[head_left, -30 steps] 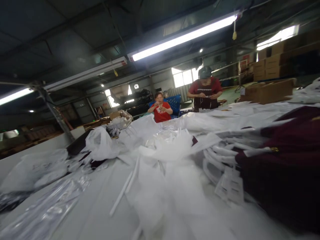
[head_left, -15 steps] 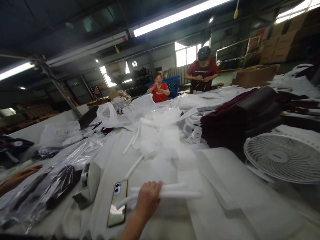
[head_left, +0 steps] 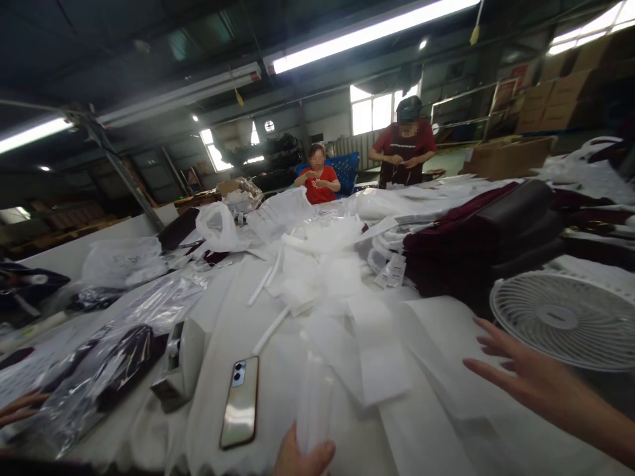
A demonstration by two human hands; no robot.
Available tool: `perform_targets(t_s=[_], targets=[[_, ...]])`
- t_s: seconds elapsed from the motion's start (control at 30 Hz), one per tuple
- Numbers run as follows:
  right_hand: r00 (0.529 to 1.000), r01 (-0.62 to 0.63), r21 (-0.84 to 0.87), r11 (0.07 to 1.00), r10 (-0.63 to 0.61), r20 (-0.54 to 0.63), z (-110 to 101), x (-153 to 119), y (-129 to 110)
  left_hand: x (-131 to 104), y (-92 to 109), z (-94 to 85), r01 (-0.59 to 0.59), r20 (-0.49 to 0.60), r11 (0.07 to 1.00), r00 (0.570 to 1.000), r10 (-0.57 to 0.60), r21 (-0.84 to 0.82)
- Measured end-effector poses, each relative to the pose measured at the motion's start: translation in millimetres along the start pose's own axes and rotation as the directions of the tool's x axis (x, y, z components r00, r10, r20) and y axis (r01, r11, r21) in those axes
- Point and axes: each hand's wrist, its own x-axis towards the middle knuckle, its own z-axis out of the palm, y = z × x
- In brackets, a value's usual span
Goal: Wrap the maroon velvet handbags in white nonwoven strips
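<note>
At the bottom centre, my left hand (head_left: 302,457) is closed round the lower end of a blurred bundle of white strips (head_left: 313,396), which points away from me over the table. My right hand (head_left: 526,373) is at the right with fingers spread and nothing in it, above white sheets (head_left: 441,350) and beside a white fan (head_left: 558,317). A phone (head_left: 240,403) lies face down left of my left hand. Another white strip (head_left: 271,329) lies beyond the phone.
A tape dispenser (head_left: 181,363) stands left of the phone, beside plastic-wrapped dark items (head_left: 124,363). Another person's hand (head_left: 20,406) is at the left edge. Dark red bags (head_left: 476,231) are piled behind the fan. Two people (head_left: 321,182) (head_left: 407,149) are across the table.
My left hand has moved down toward me, and the strips have turned from lying crosswise to pointing away. My right hand has come into view at the right. The other person's hand has shifted left and down.
</note>
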Motion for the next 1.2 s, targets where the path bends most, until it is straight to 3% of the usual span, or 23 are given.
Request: perform_targets(t_s=[0.07, 0.13, 0.2, 0.33, 0.43, 0.57, 0.67, 0.77, 0.83, 0.9, 1.0, 1.1, 1.2], targets=[[0.994, 0.048, -0.034, 0.998, -0.045, 0.099, 9, 24, -29, 7, 9, 10.1, 0.111, -0.035, 0.967, 0.992, -0.123, -0.231], [0.975, 0.107, -0.072, 0.992, -0.091, 0.205, 26, 52, -57, 16, 32, 20.3, 0.171, -0.086, 0.874, 0.968, -0.234, -0.454], [0.955, 0.174, -0.126, 0.977, -0.136, 0.263, 48, 82, -81, 26, 56, 32.8, 0.236, -0.067, 0.786, 0.941, -0.331, -0.571], [0.936, 0.147, -0.161, 0.976, -0.085, 0.34, 96, 142, -105, 55, 81, 64.3, 0.423, 0.047, 0.709, 0.873, -0.485, -0.564], [0.918, 0.054, -0.114, 0.992, -0.005, 0.397, 125, 171, -108, 83, 89, 83.5, 0.431, 0.003, 0.677, 0.845, -0.535, -0.597], [0.926, 0.06, 0.041, 0.997, -0.071, 0.371, 148, 193, -113, 122, 101, 90.9, 0.39, -0.007, 0.637, 0.849, -0.528, -0.665], [0.942, -0.004, 0.143, 0.99, -0.044, 0.332, 158, 212, -121, 145, 109, 85.7, 0.249, -0.097, 0.696, 0.903, -0.417, -0.673], [0.923, -0.116, 0.225, 0.967, 0.021, 0.384, 166, 236, -127, 165, 123, 75.8, -0.063, -0.189, 0.862, 0.981, -0.039, -0.504], [0.903, -0.135, 0.267, 0.954, 0.007, 0.43, 170, 252, -131, 184, 137, 69.2, -0.246, -0.144, 0.919, 0.967, 0.21, -0.308], [0.901, -0.114, 0.278, 0.954, -0.019, 0.433, 172, 271, -136, 213, 154, 64.2, -0.282, -0.084, 0.953, 0.958, 0.274, -0.113], [0.942, -0.037, 0.278, 0.96, -0.059, 0.329, 163, 307, -148, 271, 185, 59.8, -0.209, -0.096, 0.975, 0.972, 0.216, 0.073], [0.988, 0.063, 0.293, 0.954, -0.101, 0.118, 141, 353, -164, 327, 235, 55.3, -0.326, -0.167, 0.929, 0.92, 0.355, 0.174], [0.994, 0.085, 0.273, 0.958, -0.063, -0.089, 115, 404, -180, 369, 307, 49.4, -0.489, -0.252, 0.823, 0.79, 0.559, 0.291]])
